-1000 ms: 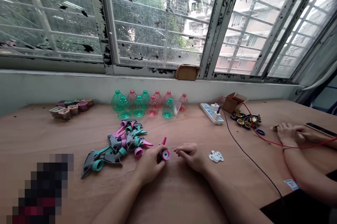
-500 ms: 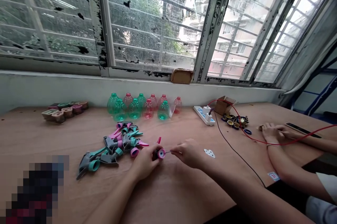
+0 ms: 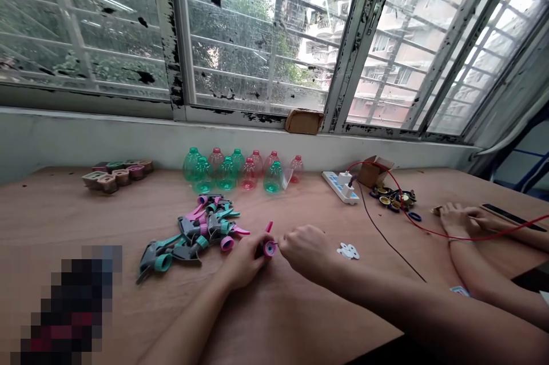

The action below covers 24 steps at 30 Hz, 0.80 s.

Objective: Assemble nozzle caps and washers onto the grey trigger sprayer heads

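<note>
My left hand (image 3: 245,262) is closed around a spray trigger head (image 3: 270,249), with its pink collar facing me and its pink lever pointing up. My right hand (image 3: 303,248) is pinched right beside the collar. A thin stick-like piece runs from its fingers to the collar opening; most of it is hidden and I cannot tell its kind. Left of my hands lies a pile of trigger heads (image 3: 189,233) in grey, teal and pink. Several small white flat pieces (image 3: 348,250) lie to the right of my right hand.
Green and pink clear bottles (image 3: 227,174) stand along the wall. Small tubs (image 3: 107,183) are grouped at back left. A power strip (image 3: 340,187) with cables and a cardboard box (image 3: 374,171) sit at back right. Another person's hands (image 3: 458,221) work at the far right.
My right hand has moved closer to the pink collar, so less of the thin piece shows. My left hand still holds the trigger head. The whole view has shifted slightly.
</note>
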Available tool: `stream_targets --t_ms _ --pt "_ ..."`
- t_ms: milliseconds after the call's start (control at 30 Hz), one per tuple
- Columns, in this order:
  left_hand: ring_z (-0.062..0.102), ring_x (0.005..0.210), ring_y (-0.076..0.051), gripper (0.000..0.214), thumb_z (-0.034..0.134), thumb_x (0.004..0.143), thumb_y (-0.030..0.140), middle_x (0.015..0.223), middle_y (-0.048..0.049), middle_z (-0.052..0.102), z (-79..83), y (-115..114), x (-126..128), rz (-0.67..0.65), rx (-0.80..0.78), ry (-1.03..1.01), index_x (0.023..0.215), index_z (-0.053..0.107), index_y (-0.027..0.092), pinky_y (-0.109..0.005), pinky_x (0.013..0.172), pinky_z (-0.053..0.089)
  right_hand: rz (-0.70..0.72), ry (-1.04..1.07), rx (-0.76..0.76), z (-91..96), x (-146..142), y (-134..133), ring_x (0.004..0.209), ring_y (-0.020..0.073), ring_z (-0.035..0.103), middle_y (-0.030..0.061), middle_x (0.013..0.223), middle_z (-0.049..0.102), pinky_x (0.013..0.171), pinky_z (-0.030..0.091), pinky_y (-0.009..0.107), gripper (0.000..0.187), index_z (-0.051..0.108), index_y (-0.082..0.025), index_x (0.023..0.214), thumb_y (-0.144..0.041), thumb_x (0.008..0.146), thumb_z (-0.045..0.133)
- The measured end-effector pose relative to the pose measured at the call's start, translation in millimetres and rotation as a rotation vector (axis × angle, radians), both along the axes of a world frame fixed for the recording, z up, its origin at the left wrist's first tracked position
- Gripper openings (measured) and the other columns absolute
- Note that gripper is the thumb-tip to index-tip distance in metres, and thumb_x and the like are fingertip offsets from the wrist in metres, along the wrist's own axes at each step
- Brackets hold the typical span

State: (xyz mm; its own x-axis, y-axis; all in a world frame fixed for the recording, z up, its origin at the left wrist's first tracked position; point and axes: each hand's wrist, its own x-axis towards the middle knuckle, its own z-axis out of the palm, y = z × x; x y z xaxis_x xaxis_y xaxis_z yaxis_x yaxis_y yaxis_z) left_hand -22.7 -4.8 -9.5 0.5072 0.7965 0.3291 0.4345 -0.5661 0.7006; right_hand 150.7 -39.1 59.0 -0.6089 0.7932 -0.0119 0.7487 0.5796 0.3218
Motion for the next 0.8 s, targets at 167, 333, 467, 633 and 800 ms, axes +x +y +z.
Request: stream_targets --t_ms 167,333,467,633,800 --pt "0.062 0.086 -0.018 0.035 0.054 0.075 0.010 0.097 -0.0029 0.070 -1.3 0.2 -1.4 0.018 -0.013 -0.016 0.108 0.063 0.020 -0.025 0.077 0.045 0.067 0.029 0.085 -8.4 8.2 2.8 0.075 0.0210 0.066 0.0120 0.085 0.070 0.058 0.045 0.025 0.022 0.064 -0.012 0.098 -0.006 0.085 0.047" --pt "0.062 0.088 -0.018 0.032 0.055 0.076 0.011 0.097 -0.0032 0.070 -1.2 1.1 -0.6 0.016 -0.017 -0.012 0.105 0.063 0.020 -0.026 0.078 0.045 0.063 0.040 0.087 -16.5 14.7 1.3 0.076 0.0220 0.066 0.0109 0.086 0.070 0.057 0.046 0.026 0.021 0.062 -0.013 0.098 -0.007 0.085 0.047" --pt "0.062 0.089 -0.019 0.032 0.055 0.074 0.010 0.098 -0.0038 0.070 -0.5 1.8 1.2 0.015 -0.035 0.006 0.104 0.064 0.019 -0.026 0.079 0.046 0.012 0.009 0.052 -9.0 10.5 0.9 0.069 0.0212 0.067 0.0119 0.081 0.070 0.053 0.045 0.025 0.019 0.064 -0.013 0.092 -0.006 0.084 0.049" --pt "0.062 0.088 -0.019 0.037 0.053 0.072 0.007 0.097 -0.0033 0.071 -1.2 2.5 2.9 -0.020 -0.039 0.007 0.105 0.065 0.019 -0.026 0.079 0.046 0.050 -0.039 -0.013 11.3 3.2 5.6 0.066 0.0216 0.068 0.0118 0.077 0.071 0.055 0.046 0.026 0.019 0.069 -0.013 0.080 -0.007 0.083 0.051" --pt "0.061 0.088 -0.019 0.032 0.053 0.073 0.007 0.096 -0.0035 0.070 -1.5 2.2 2.8 -0.060 -0.013 0.011 0.100 0.065 0.019 -0.027 0.080 0.045 0.003 0.002 -0.044 19.4 3.7 13.0 0.067 0.0219 0.068 0.0093 0.074 0.071 0.055 0.044 0.025 0.017 0.071 -0.016 0.078 -0.010 0.080 0.056"
